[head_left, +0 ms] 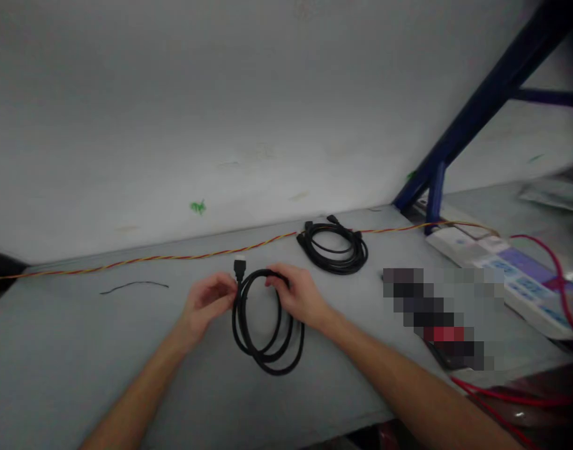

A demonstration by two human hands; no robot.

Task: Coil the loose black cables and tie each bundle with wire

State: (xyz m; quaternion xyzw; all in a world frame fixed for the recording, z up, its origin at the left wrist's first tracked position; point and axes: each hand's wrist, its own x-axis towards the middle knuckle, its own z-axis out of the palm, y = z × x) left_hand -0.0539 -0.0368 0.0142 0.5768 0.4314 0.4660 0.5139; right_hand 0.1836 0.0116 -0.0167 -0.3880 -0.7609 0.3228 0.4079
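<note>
A loosely coiled black HDMI cable (277,373) is held up between my two hands over the grey shelf. My left hand (212,301) pinches its left side, just below the upright connector (240,267). Around the top right of the loops, the fingers of my right hand (299,292) are closed. Behind, near the wall, a second coil of black cable (335,269) lies flat with its plugs sticking out. A short thin black tie (135,283) rests on the shelf to the left of my left hand.
A twisted red and yellow wire (174,257) runs along the back by the white wall (267,112). On the right stand a blue metal frame (459,137) and a white-and-purple box (506,275). Red cables (511,397) lie near the front right, below a pixelated item (431,312).
</note>
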